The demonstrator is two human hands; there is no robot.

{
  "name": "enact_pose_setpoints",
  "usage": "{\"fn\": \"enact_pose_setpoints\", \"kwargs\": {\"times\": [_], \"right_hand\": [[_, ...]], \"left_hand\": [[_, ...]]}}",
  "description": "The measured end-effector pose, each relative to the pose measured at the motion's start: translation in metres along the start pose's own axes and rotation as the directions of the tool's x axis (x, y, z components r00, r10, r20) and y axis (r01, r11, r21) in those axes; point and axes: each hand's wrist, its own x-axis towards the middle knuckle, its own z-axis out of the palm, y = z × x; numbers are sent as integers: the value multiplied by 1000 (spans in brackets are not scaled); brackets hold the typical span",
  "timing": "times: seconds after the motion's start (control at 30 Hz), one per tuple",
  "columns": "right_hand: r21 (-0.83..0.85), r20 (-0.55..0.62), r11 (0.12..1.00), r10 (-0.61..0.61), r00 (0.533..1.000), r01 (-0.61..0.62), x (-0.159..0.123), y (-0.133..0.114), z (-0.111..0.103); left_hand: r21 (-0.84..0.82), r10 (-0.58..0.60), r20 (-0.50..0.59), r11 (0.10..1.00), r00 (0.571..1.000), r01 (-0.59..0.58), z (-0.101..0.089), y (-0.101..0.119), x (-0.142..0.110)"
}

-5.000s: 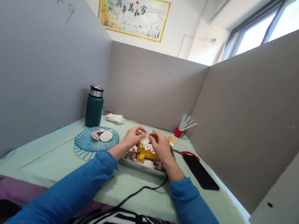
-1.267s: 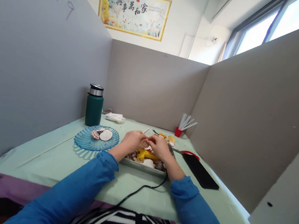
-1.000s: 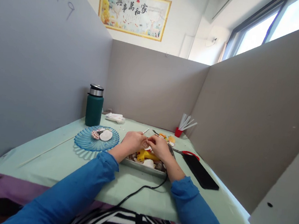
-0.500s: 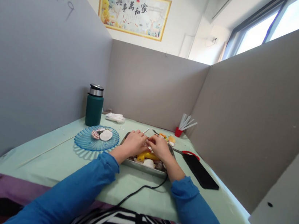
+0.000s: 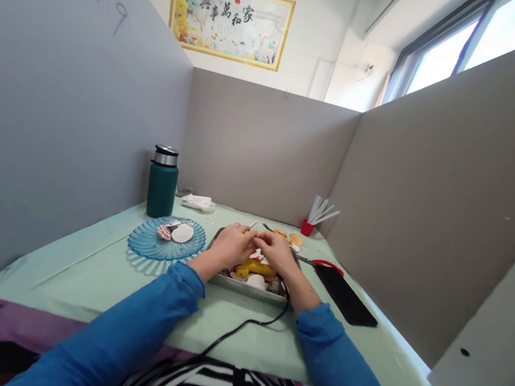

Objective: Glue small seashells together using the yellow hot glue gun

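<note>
Head view: one black cord (image 5: 245, 323) crosses the table nearest me and meets the rim of one metal tray (image 5: 244, 290). Inside lie one yellow tool (image 5: 257, 269), one white shell (image 5: 256, 280) in front of it, and brownish pieces too crowded to count. Over the tray, my left hand (image 5: 233, 244) and right hand (image 5: 274, 250) meet, fingertips narrowed to a pinch; I cannot tell what they hold. To my right are one black slab (image 5: 345, 298) and one pair of red-handled scissors (image 5: 329, 268). Left, one blue plate (image 5: 141, 241) bears at least two shells, one striped (image 5: 164, 232), one white and round. I judge the work partway: shells grouped there, loose pieces left in the tray. Farther off: one red cup (image 5: 307, 227) of white sticks, one green bottle (image 5: 162, 190).
</note>
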Motion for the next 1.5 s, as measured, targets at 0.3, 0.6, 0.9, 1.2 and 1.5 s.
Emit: {"fn": "enact_pose_setpoints", "kwargs": {"times": [0.3,0.6,0.9,1.2,1.5], "right_hand": [[157,14,987,19,1000,-20,-1,-4,-1],[152,-9,988,16,1000,-14,0,2,2],[-71,-181,996,-74,981,62,0,5,2],[-86,-136,995,-57,989,46,-1,6,3],[-178,-90,984,-9,996,-7,-3,2,2]], "left_hand": [[-214,-48,27,975,998,53,7,-3,1],[-350,-156,74,921,985,172,4,-5,5],[-504,-270,82,819,959,274,6,-12,10],[-567,-276,85,776,957,275,11,-14,8],[-446,-294,99,841,950,307,11,-14,8]]}}
